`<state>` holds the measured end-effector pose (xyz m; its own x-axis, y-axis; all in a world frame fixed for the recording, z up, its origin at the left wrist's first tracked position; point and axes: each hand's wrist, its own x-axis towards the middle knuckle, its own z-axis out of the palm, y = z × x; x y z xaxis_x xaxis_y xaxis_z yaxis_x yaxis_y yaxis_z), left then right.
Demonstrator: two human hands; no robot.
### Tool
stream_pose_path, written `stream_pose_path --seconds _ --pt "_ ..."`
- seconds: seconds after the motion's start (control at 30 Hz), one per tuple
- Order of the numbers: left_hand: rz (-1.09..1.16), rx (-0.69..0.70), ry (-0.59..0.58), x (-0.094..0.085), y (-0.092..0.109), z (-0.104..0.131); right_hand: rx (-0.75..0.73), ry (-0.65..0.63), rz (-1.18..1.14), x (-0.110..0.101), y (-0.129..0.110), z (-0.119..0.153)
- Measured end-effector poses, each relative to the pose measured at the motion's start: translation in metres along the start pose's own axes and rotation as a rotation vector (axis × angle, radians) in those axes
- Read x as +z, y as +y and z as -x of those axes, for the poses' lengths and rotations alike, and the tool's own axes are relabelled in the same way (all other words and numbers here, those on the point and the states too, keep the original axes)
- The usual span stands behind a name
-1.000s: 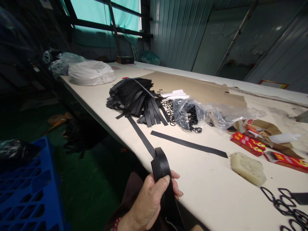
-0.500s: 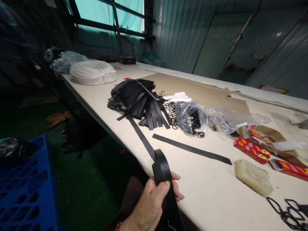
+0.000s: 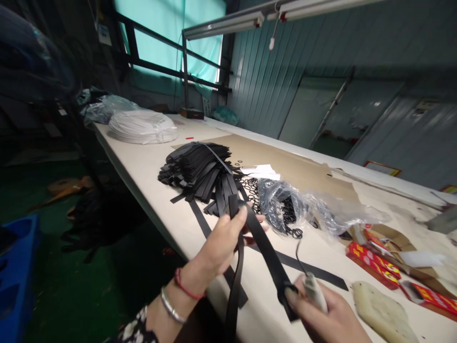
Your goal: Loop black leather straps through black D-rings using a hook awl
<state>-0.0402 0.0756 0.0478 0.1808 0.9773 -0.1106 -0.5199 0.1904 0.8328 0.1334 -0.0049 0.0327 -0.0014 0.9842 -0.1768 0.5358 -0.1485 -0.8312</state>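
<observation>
My left hand (image 3: pixel 228 238) is closed on a black strap (image 3: pixel 262 238), thumb on top, with a short end standing up above the fingers and a long tail hanging below. At the strap's other end, my right hand (image 3: pixel 324 307) pinches it beside a black ring (image 3: pixel 286 291) that sits around the strap. The same hand also holds an awl (image 3: pixel 314 290) with a pale handle and a thin, curved metal tip pointing up. Behind my left hand lies a fanned pile of black straps (image 3: pixel 196 166). Single straps lie on the table (image 3: pixel 200 290) nearby.
Black rings spill near a clear plastic bag (image 3: pixel 282 205). To the right are red boxes (image 3: pixel 373 264) and a yellowish block (image 3: pixel 380 309). A coil of white cord (image 3: pixel 143 126) sits at the far left. A blue pallet (image 3: pixel 21 271) stands on the floor beyond the table's left edge.
My left hand has moved up and forward with the strap, which now stretches toward the lower right. My right hand has come into view with the awl and the ringed strap end. The view has tilted up.
</observation>
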Motion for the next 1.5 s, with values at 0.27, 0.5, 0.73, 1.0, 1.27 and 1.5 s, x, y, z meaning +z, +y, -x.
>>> stream_pose_path --seconds 0.27,0.5,0.73,1.0,1.27,1.5 --pt "-0.145 -0.059 0.11 -0.044 -0.005 -0.018 -0.052 0.198 0.096 -0.004 -0.018 -0.091" --pt "-0.013 -0.29 -0.005 -0.038 -0.033 0.039 -0.015 0.085 0.072 -0.001 0.021 -0.032" --pt "-0.167 -0.301 -0.062 -0.015 -0.049 0.067 0.074 0.108 0.05 -0.013 0.053 0.052" --pt "-0.25 -0.61 -0.126 0.025 -0.099 0.096 0.279 0.47 0.429 -0.064 0.127 0.142" --pt "-0.198 -0.551 -0.353 0.072 -0.13 0.113 0.256 0.38 0.741 -0.107 0.193 0.142" --pt "-0.25 -0.542 -0.381 0.08 -0.142 0.121 0.223 0.204 0.973 -0.106 0.186 0.133"
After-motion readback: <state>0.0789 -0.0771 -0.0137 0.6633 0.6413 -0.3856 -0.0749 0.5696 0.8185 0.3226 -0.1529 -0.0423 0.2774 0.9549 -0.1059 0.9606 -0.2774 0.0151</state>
